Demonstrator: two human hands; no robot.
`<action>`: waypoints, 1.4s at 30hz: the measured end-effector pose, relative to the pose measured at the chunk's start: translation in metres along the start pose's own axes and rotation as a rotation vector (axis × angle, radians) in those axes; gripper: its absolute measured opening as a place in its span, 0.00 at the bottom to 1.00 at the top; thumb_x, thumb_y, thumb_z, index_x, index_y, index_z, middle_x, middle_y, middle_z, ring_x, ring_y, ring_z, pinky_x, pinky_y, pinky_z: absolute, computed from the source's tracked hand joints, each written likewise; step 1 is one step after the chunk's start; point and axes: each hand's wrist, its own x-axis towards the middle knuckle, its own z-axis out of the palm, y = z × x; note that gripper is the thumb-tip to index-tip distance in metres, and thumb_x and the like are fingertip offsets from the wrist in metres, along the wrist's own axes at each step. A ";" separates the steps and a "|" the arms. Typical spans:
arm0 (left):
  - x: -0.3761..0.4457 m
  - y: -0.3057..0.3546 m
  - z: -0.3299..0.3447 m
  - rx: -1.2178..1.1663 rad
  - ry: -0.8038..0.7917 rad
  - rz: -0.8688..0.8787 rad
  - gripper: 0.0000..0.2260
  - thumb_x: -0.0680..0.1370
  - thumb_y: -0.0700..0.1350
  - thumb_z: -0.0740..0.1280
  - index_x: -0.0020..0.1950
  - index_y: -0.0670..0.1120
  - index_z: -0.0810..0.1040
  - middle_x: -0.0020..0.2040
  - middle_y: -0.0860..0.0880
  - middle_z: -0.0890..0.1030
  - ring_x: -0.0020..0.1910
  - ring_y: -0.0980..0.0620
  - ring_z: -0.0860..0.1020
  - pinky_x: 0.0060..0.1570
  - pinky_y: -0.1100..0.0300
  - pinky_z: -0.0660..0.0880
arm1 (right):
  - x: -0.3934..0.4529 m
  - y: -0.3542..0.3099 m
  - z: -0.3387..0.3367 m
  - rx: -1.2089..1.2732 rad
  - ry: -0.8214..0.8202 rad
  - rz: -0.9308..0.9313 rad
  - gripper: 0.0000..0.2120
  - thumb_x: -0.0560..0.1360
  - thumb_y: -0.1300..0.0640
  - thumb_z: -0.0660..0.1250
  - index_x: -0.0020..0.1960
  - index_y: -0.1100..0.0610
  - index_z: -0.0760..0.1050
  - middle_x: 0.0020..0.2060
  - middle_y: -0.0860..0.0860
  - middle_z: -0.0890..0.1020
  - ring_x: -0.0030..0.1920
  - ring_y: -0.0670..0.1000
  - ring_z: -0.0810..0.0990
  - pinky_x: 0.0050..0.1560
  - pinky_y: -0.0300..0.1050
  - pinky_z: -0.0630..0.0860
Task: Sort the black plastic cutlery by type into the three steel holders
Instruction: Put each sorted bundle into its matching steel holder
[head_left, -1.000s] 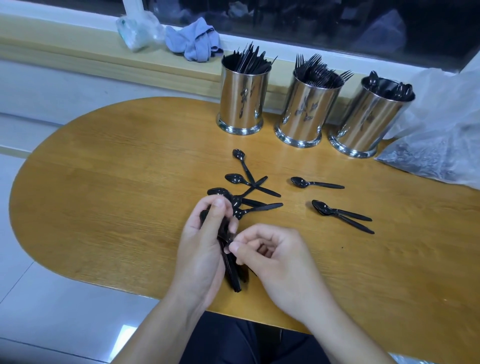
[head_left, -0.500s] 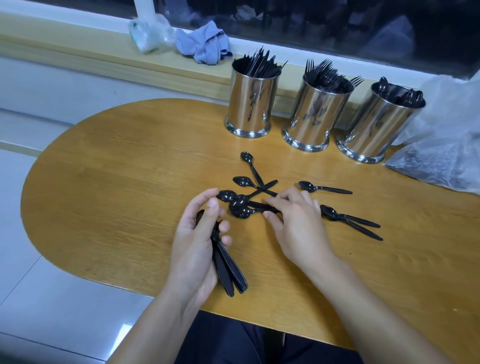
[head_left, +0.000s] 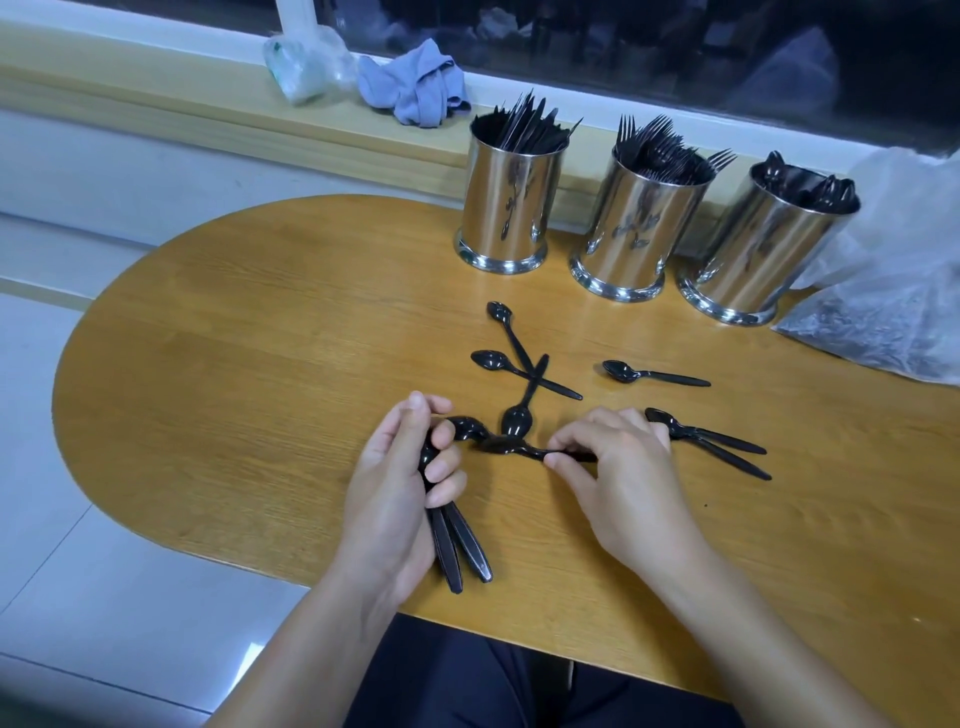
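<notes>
Head view: we see an oval wooden table whose rounded end sits at 9 o'clock and whose near edge runs along 6 o'clock, right against the person's dark-clothed lap. Bare wood lies at 9–10 o'clock, left of the hands. Three steel holders line the far edge at 12–2 o'clock: the knife holder, the fork holder and the spoon holder. A plastic bag crowds the 3 o'clock side, touching the spoon holder. On the sill behind, a blue cloth and a crumpled clear bag.

The left hand is curled around a bundle of spoons, handles poking out toward 6 o'clock. The right hand pinches the handle of one spoon between thumb and forefinger; its bowl points to 9 o'clock, just beside the left fingers. Loose spoons lie above the hands: a crossed cluster at 12 o'clock, a single spoon at 1 o'clock, a pair of spoons at 3 o'clock touching the right hand's knuckles.
</notes>
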 end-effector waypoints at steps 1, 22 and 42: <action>0.000 -0.001 0.000 0.001 0.004 0.006 0.14 0.87 0.55 0.69 0.61 0.45 0.81 0.44 0.50 0.72 0.36 0.56 0.63 0.28 0.65 0.64 | -0.002 0.001 -0.002 0.016 0.004 -0.006 0.02 0.79 0.47 0.76 0.51 0.42 0.86 0.46 0.36 0.81 0.53 0.46 0.74 0.63 0.51 0.64; -0.011 0.004 0.006 0.002 0.114 0.122 0.12 0.87 0.47 0.71 0.70 0.50 0.81 0.45 0.51 0.77 0.40 0.54 0.74 0.40 0.60 0.75 | -0.018 -0.046 -0.001 0.148 0.061 0.019 0.12 0.81 0.47 0.75 0.63 0.46 0.87 0.52 0.38 0.81 0.52 0.45 0.79 0.56 0.46 0.77; -0.008 0.011 0.003 0.082 0.119 0.015 0.20 0.85 0.60 0.69 0.66 0.45 0.86 0.50 0.49 0.77 0.40 0.56 0.74 0.29 0.64 0.69 | -0.019 -0.035 -0.004 -0.151 -0.095 0.052 0.04 0.85 0.51 0.69 0.57 0.43 0.77 0.48 0.39 0.77 0.54 0.44 0.74 0.65 0.47 0.70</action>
